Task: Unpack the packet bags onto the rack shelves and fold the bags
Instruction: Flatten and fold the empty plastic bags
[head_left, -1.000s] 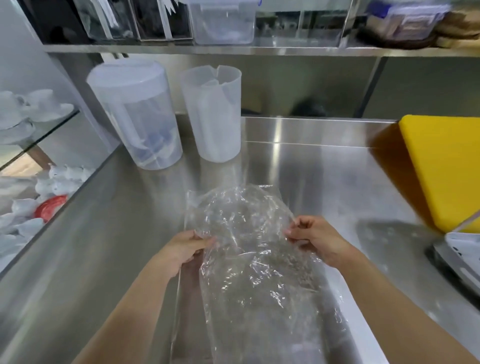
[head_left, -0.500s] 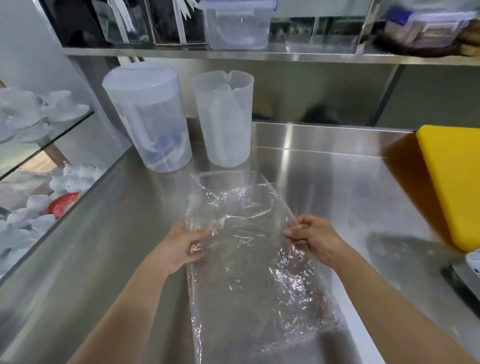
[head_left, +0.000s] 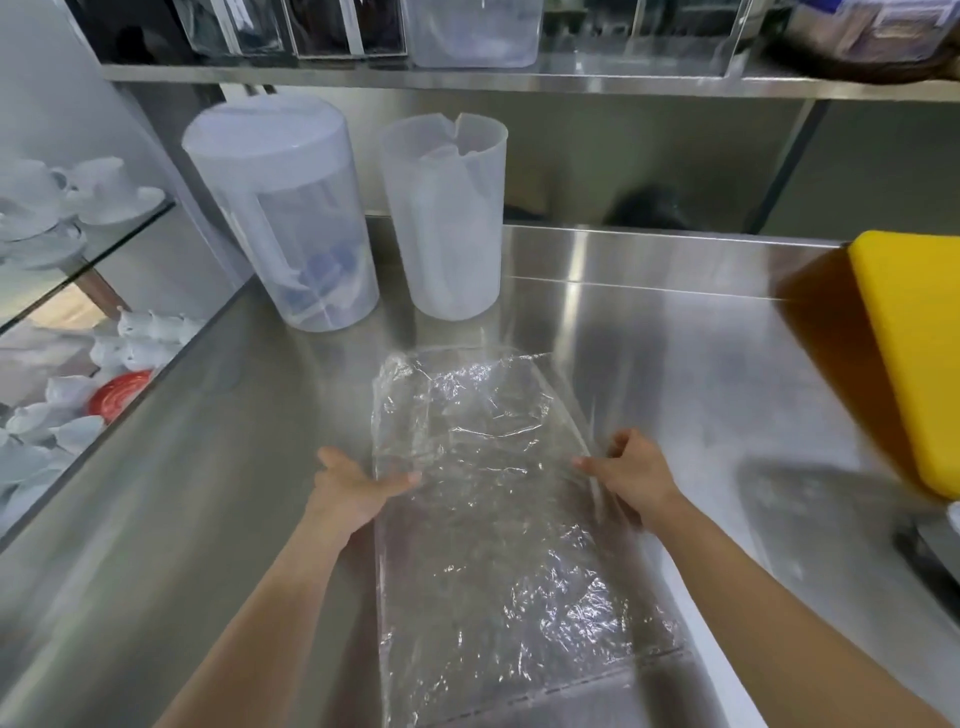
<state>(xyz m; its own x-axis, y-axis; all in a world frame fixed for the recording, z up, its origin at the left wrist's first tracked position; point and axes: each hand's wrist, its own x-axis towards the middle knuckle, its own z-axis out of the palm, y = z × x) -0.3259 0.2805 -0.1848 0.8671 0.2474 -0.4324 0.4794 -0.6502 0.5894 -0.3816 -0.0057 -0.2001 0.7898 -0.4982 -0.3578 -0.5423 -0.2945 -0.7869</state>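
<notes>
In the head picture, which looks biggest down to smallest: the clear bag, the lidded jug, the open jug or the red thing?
1. clear bag, though it is nearest the camera
2. lidded jug
3. open jug
4. red thing

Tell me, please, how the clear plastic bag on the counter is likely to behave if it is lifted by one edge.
The clear plastic bag would probably flop and drape: it is thin, crinkled film lying flat on the steel counter. It looks empty, so likely very light. Its glossy film may slide on the smooth steel when pushed.

Crinkled glossy plastic bag (head_left: 498, 499), brushed-steel counter (head_left: 675, 332)
</notes>
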